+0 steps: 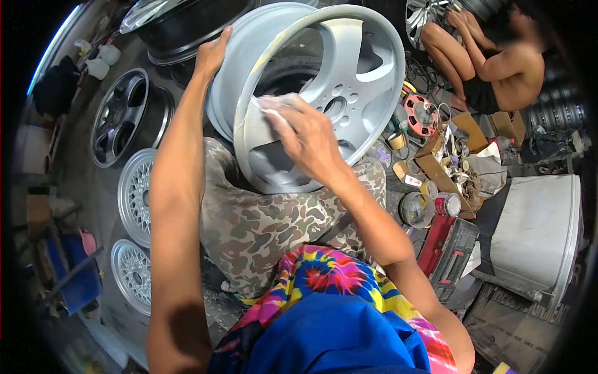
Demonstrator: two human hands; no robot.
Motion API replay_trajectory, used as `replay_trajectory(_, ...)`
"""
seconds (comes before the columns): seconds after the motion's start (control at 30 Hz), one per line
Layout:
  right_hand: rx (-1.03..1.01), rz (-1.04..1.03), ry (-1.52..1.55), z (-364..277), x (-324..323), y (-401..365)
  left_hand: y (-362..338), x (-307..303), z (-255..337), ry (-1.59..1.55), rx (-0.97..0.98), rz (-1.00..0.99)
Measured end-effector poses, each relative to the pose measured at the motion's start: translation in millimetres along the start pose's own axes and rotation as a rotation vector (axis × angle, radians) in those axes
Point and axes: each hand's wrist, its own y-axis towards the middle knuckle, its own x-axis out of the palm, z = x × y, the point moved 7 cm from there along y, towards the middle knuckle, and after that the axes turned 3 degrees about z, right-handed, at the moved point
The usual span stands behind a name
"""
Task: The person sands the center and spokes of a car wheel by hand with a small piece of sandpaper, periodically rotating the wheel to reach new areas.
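Item: grey alloy wheel (349, 68), standing on edge on a lap in camouflage trousers (261, 224).

Risk, as judged: the wheel may roll or tip toward 3 o'clock if rubbing pressure outweighs the one steadying hold. The white pad (271, 105) may also slip off the lip.

Left hand (213, 53): fingers curled over the barrel edge at the wheel's 10 o'clock.

Right hand (308, 134): fingers pressed together on the pad, at the wheel's 9 o'clock.

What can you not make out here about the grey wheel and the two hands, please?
Head view: white pad, mostly under the right hand; material unclear.
Head view: left hand fingers, curled behind the grey wheel.
Head view: wheel's lower edge, sunk into the camouflage trousers.
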Motion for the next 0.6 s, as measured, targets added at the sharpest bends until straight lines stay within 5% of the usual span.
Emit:
replay_trajectory(0.13, -0.121, -0.221, -0.606, 69.1, -37.1, -10.2, 11.6, 3.8, -13.1, 0.077, -0.033, -0.032)
replay_trajectory(0.17, -0.412, -0.160, -0.653, 75.1, -47.0, 1.9, 10.9, 4.4, -12.0, 0.077, -0.031, -0.034)
replay_trajectory(0.37, -0.756, -0.227, -0.853, 67.3, -72.0, 57.6, 14.2, 1.7, -17.2, 0.037, -0.009, 0.012)
replay_trajectory(0.47, -0.621, -0.202, -0.622, 80.7, -50.5, 29.6, 11.2, 4.0, -13.1, 0.039, -0.006, -0.021)
replay_trajectory(0.6, -0.014, 0.018, -0.195, 63.2, -20.4, -5.8, 16.1, 3.0, -22.5, 0.061, -0.035, -0.019)
